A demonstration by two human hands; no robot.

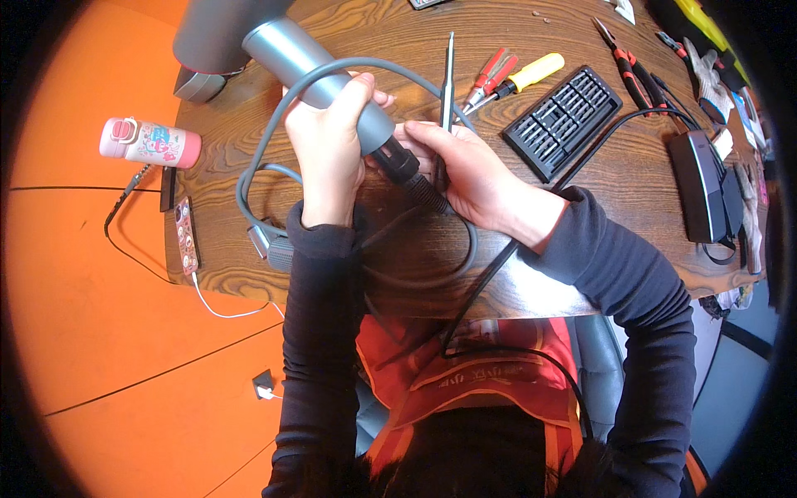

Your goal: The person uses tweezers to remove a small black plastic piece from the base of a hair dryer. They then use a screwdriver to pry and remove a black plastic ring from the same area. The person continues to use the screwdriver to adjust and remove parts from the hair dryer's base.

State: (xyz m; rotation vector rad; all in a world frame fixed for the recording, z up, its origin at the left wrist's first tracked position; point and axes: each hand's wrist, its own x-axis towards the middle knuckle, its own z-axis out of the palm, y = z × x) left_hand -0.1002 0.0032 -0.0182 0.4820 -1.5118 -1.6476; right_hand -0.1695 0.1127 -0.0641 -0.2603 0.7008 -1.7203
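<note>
A grey hair dryer point(286, 54) is held tilted over the table, its barrel toward the upper left and its handle end toward me. My left hand point(328, 141) is wrapped round the handle. From the handle's lower end sticks out a black slotted inner part point(397, 160) with a ribbed cord sleeve point(427, 195). My right hand point(481, 178) is closed round a slim dark screwdriver point(449, 79), its thin end pointing away from me; these fingers are right beside the black part. The grey power cord point(249, 174) loops round my left hand, with its plug block point(270, 249) near the table edge.
Right of my hands lie a bit case point(563, 120), a yellow-handled screwdriver point(535, 73), a red-handled tool point(496, 70) and pliers point(631, 75). A black box point(701, 187) with a cable stands far right. At left are a pink-white bottle point(154, 143) and a phone point(186, 236).
</note>
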